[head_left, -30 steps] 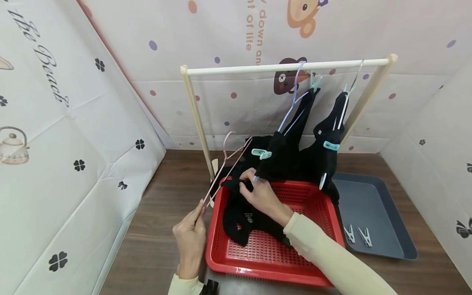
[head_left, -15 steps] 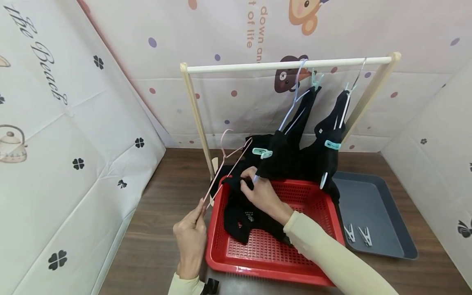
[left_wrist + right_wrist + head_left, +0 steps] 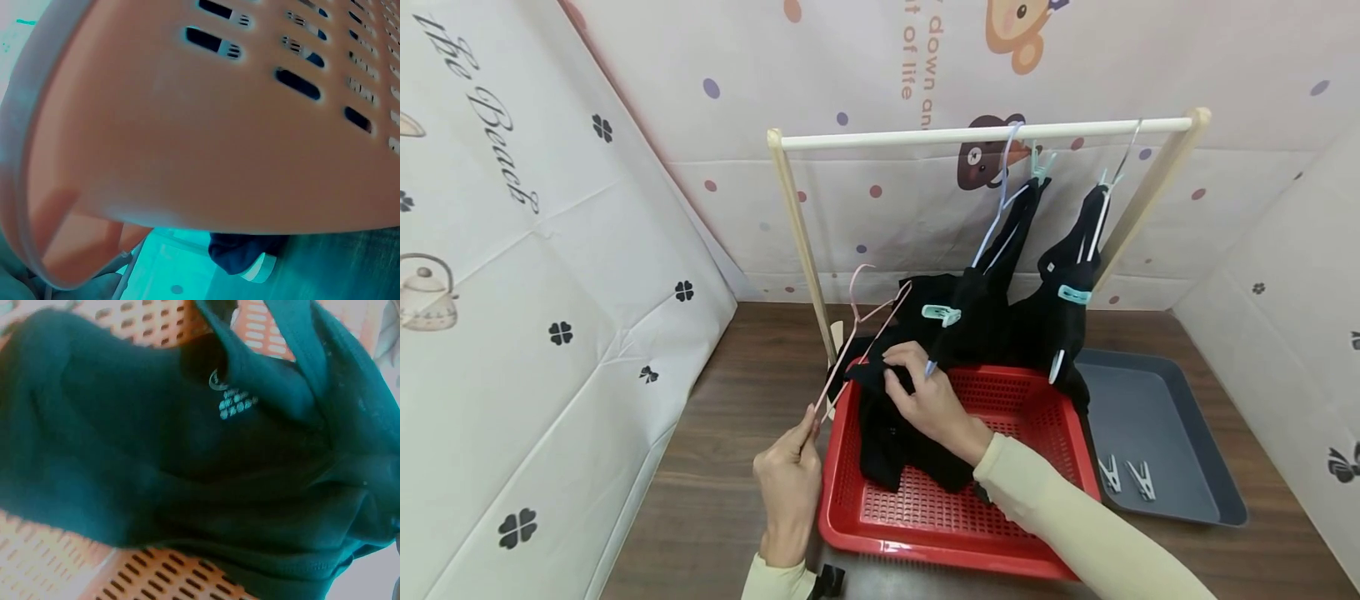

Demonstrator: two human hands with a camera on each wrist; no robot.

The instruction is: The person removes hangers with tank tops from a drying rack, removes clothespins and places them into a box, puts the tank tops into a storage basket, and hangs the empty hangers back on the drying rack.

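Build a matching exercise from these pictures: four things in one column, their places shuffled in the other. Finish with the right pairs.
Things
1. pink hanger
2. blue hanger
3. white clothespins
4. red basket

Places
A. hooked over the white bar
B. standing on the brown table
C. held in the left hand
D. lying in the grey tray

Right pairs: 1-C, 2-A, 3-D, 4-B

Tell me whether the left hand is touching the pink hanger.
Touching. The head view shows it plainly: the left hand pinches the near end of the pink hanger between thumb and fingers.
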